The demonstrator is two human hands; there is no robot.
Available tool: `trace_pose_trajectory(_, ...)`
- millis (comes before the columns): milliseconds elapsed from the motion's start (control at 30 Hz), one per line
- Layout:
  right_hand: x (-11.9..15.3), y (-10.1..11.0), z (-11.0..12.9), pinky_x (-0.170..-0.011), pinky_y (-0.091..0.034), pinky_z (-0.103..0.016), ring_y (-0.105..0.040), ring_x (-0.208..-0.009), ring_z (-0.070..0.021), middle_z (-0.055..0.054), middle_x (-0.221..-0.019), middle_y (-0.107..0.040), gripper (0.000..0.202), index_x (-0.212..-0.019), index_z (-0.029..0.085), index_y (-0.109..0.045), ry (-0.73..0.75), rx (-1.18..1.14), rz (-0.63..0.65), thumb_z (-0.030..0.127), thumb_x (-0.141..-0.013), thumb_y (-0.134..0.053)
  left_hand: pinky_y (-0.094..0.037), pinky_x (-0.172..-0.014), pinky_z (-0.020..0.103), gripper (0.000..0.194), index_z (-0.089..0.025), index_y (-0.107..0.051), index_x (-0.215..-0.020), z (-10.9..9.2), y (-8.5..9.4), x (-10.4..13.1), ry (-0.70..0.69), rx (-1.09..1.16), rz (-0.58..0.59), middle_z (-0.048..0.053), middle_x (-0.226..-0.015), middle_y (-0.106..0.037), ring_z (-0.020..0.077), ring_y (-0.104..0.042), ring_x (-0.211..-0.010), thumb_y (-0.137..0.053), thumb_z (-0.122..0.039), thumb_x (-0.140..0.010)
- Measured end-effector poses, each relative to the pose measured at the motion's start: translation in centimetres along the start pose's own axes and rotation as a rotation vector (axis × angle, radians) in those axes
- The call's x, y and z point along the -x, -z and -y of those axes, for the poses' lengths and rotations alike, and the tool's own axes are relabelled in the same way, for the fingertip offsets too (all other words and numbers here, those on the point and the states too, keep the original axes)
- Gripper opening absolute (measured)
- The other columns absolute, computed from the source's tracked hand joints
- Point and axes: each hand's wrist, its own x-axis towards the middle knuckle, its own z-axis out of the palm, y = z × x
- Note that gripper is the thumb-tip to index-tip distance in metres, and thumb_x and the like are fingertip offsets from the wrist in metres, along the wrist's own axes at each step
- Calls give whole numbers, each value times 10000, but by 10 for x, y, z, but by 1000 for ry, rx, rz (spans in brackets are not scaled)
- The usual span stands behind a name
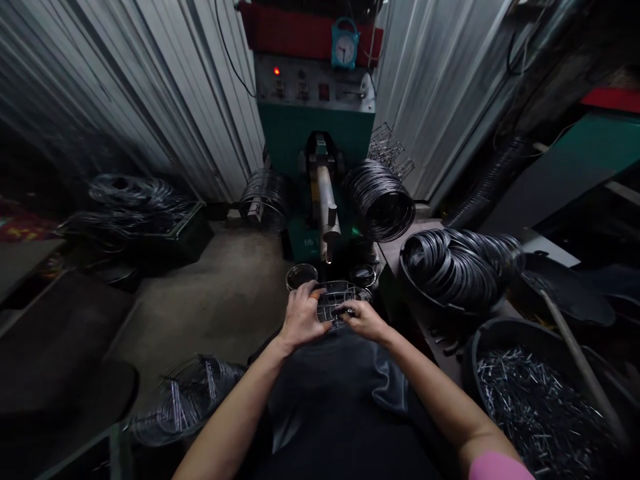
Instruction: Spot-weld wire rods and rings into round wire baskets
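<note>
A round wire rack point(331, 301) with crossing wires lies flat in front of my body, below the tip of the spot welder's electrode arm point(328, 207). My left hand point(301, 317) grips its left side, with the fingers over the far edge and the thumb at the near side. An orange band shows on one finger. My right hand point(366, 321) is closed at the rack's right side, its dark-covered fingertips pinched at the wires. What else those fingertips may hold is too small to make out.
The green welding machine point(275, 120) stands ahead, a blue clock point(345, 45) on it. Wire ring coils point(383, 200) hang beside its arm. At right are a tub of rings point(450, 270) and a tub of short metal pieces point(540, 407). Wire racks point(187, 397) are stacked at left.
</note>
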Motion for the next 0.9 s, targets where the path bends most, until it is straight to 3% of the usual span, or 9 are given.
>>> trace_pose_trajectory(200,-2,11,-4,-809,-494,-318,-630,-939,-209,-94,-1029,-667,328,-1098,190,-649,143,180,136,192,-771,-613,-393,-1000,462,619,-174,-558,-1115,5,1,-5,38,40,9,141,-1288,-485,332,-449,-1207,-729,-258,-527)
trace_pose_trajectory(433,-7,6,-5,-882,-487,-321,-587,-1082,-231,-125,-1229,-586,497,-1265,172,-534,134,433,204,127,-772,-588,-405,-1001,474,605,-176,-566,-1108,11,1,-12,65,36,-1,138,-1288,-487,332,-457,-1206,-730,-243,-530)
trace_pose_trajectory(533,-9,5,-6,-847,-498,-287,-615,-1031,-211,-102,-1168,-627,481,-1233,189,-563,131,443,204,82,-764,-572,-411,-996,475,608,-172,-572,-1107,13,0,-14,96,58,6,137,-1283,-488,336,-462,-1199,-735,-251,-526)
trace_pose_trajectory(667,-12,2,-12,-781,-511,-258,-651,-921,-180,-83,-1024,-680,350,-1107,186,-636,167,379,98,76,-784,-556,-418,-995,460,620,-163,-572,-1110,16,0,-17,123,105,17,131,-1270,-492,332,-466,-1195,-740,-261,-521)
trace_pose_trajectory(900,-19,-5,-21,-733,-510,-232,-652,-838,-150,-57,-914,-687,210,-962,202,-660,229,359,-6,104,-804,-562,-434,-992,438,627,-165,-558,-1116,33,-9,-25,70,154,24,127,-1283,-482,315,-481,-1189,-732,-264,-523)
